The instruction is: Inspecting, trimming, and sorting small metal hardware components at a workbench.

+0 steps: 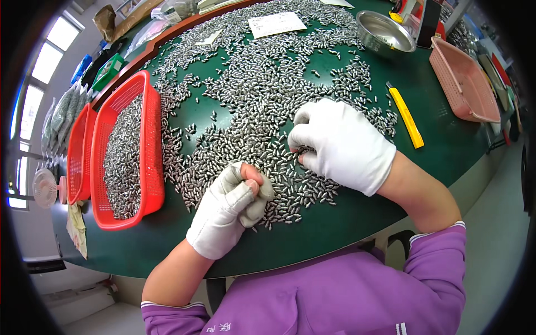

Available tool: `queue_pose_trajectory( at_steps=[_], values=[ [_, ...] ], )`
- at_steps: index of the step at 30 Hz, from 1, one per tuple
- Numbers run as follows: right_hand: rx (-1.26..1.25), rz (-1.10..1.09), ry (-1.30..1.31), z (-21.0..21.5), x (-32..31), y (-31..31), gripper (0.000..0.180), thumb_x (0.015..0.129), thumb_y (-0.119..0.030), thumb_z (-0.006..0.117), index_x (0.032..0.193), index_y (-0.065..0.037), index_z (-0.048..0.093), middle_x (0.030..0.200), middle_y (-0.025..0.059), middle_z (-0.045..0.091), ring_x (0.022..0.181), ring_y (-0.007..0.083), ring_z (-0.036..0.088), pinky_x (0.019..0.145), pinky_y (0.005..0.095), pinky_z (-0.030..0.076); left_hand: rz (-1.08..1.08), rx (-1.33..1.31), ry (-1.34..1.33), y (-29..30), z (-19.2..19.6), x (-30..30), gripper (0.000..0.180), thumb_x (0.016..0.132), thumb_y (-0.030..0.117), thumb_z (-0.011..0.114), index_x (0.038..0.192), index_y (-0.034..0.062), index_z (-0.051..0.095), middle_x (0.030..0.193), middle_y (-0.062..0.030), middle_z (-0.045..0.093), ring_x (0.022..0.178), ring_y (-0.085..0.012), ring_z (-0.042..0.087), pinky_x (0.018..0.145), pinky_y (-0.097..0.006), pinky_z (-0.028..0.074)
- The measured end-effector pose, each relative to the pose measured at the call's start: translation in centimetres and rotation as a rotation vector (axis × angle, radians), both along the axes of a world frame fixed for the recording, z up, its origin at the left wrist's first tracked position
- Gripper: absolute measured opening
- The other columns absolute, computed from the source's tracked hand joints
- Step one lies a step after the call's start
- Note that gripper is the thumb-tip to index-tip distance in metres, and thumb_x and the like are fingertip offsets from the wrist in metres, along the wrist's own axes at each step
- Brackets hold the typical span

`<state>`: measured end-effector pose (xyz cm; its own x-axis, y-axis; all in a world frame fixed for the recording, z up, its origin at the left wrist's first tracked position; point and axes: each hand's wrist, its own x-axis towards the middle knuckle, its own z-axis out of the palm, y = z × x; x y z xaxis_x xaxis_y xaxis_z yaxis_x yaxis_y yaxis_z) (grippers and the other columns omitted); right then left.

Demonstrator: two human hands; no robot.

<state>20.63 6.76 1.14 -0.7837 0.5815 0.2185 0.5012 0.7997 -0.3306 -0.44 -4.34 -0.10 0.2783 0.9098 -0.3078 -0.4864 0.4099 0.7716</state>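
Note:
Many small, shiny, bullet-shaped metal parts (251,106) lie spread over the green table. My left hand (229,206), in a white glove with bare fingertips, is closed just above the near edge of the spread. Its thumb presses against the curled fingers, and whatever they hold is hidden. My right hand (343,145), gloved the same way, reaches down among the parts right of the middle. Its fingers are bent and drawn together at the tips, touching the parts; what lies between them cannot be made out.
At the left, a red plastic basket (154,167) holds more metal parts, with another red basket (84,151) beside it. A yellow utility knife (406,116) lies to the right. Farther back are a steel bowl (385,32), a pink basket (460,78) and a paper slip (276,25).

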Motion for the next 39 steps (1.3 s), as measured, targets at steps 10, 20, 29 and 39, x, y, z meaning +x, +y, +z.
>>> queue_pose_trajectory(
  at_steps=[10,20,29,39],
  values=[
    [0.088,0.043,0.173,0.0,0.0,0.2,0.008,0.073,-0.011,0.071,0.079,-0.011,0.066,0.083,0.0043,0.06,0.082,0.0258,0.06,0.071,0.0374,0.05,0.011,0.003,-0.109,0.1,-0.3,-0.3,0.014,0.095,0.022,0.059,0.102,0.0107,0.054,0.092,-0.007,0.058,0.057,-0.0064,0.037,0.053,-0.02,0.032],
    [0.217,0.105,-0.051,-0.4,-0.6,-0.2,0.009,0.073,-0.016,0.07,0.08,-0.014,0.064,0.085,0.0031,0.06,0.081,0.0256,0.06,0.069,0.0389,0.049,0.0,0.014,-0.137,0.0,-0.1,-0.1,0.023,0.093,0.027,0.063,0.105,0.0108,0.053,0.092,-0.0066,0.057,0.057,-0.0066,0.036,0.053,-0.02,0.03],
    [-0.5,0.16,0.37,0.7,-1.2,-1.5,0.016,0.071,-0.001,0.075,0.084,-0.008,0.068,0.083,0.0049,0.062,0.079,0.0202,0.062,0.071,0.031,0.05,-0.096,-0.179,0.104,-0.1,1.7,0.6,0.021,0.097,0.018,0.056,0.113,0.0072,0.051,0.086,-0.0038,0.059,0.052,-0.0044,0.042,0.045,-0.019,0.031],
    [-0.501,0.132,0.302,1.3,-0.9,-2.0,0.021,0.072,-0.001,0.077,0.089,-0.007,0.066,0.082,0.0039,0.06,0.077,0.0175,0.06,0.069,0.03,0.049,-0.076,-0.156,0.104,-0.5,0.9,0.8,0.014,0.098,0.02,0.057,0.103,0.007,0.055,0.083,-0.0042,0.062,0.053,-0.0056,0.048,0.045,-0.019,0.034]
  ],
)
